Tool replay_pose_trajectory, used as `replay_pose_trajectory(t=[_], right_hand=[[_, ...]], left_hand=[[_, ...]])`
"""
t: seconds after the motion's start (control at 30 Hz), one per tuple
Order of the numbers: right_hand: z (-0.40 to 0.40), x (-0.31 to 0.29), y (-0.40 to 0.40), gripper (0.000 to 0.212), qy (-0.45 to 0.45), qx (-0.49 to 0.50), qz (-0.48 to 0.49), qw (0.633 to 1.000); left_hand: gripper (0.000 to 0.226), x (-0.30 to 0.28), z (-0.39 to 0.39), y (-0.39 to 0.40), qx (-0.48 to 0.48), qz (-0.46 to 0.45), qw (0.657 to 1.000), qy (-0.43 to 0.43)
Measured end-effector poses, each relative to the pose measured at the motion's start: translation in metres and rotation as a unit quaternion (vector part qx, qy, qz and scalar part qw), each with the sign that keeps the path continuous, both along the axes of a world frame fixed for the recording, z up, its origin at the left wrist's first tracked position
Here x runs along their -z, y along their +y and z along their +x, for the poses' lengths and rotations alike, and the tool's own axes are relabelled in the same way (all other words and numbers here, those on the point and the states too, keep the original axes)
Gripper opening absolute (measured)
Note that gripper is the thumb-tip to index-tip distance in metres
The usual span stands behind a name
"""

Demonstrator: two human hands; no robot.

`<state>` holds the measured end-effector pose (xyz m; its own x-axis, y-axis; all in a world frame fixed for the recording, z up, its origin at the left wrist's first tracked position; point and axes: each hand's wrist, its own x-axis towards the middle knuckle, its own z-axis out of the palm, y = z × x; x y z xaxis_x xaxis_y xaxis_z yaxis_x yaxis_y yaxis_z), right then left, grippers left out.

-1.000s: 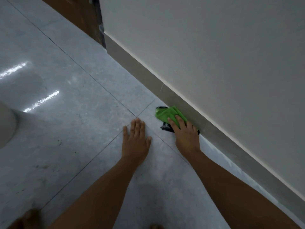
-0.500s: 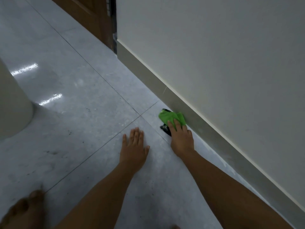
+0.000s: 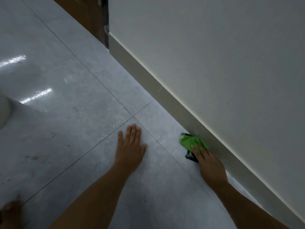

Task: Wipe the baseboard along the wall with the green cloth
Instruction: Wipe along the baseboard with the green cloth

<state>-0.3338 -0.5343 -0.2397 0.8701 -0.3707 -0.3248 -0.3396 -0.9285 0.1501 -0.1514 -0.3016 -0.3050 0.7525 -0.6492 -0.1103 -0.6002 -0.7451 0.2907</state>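
Midway judgement: right hand [image 3: 209, 164] pressing green cloth [image 3: 191, 140] against baseboard [image 3: 165, 95], long stretch toward door [image 3: 85, 17] unwiped; left hand [image 3: 130, 146] flat, empty.

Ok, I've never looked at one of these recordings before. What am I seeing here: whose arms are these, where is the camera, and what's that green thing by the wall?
There is no machine here. A person wears a wide-angle camera on the head, so you look forward and down along their own two bare arms. They are low over a grey tiled floor. The left hand lies flat on the tiles, fingers spread, holding nothing; it seems to prop the person up. The right hand presses a bunched green cloth on the floor against the foot of the baseboard, the beige strip running along the bottom of the wall. Something dark shows under the cloth; I cannot tell what. A brown door or frame stands at the far end.
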Motion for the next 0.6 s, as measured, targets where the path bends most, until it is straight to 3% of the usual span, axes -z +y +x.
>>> replay_pose_trajectory(t=[0.2, 0.3, 0.37, 0.47, 0.6], right_hand=[[0.136, -0.002, 0.04, 0.066, -0.053, -0.029, 0.008, 0.998], [0.19, -0.023, 0.05, 0.043, -0.107, -0.153, -0.068, 0.98], [0.206, -0.035, 0.048, 0.034, -0.041, -0.233, -0.146, 0.961], [0.173, -0.033, 0.018, 0.033, 0.033, -0.288, -0.254, 0.923], [0.048, -0.025, -0.027, 0.043, 0.088, -0.26, -0.286, 0.918]], left_hand=[[0.068, 0.005, -0.002, 0.001, -0.006, -0.011, 1.0, -0.024], [0.069, 0.005, -0.001, 0.002, -0.007, 0.006, 0.999, -0.031], [0.068, 0.004, 0.001, 0.003, -0.004, 0.001, 1.0, -0.027], [0.068, 0.004, 0.004, 0.008, 0.006, -0.005, 1.0, -0.014], [0.069, 0.001, 0.005, 0.008, 0.005, -0.013, 1.0, -0.011]])
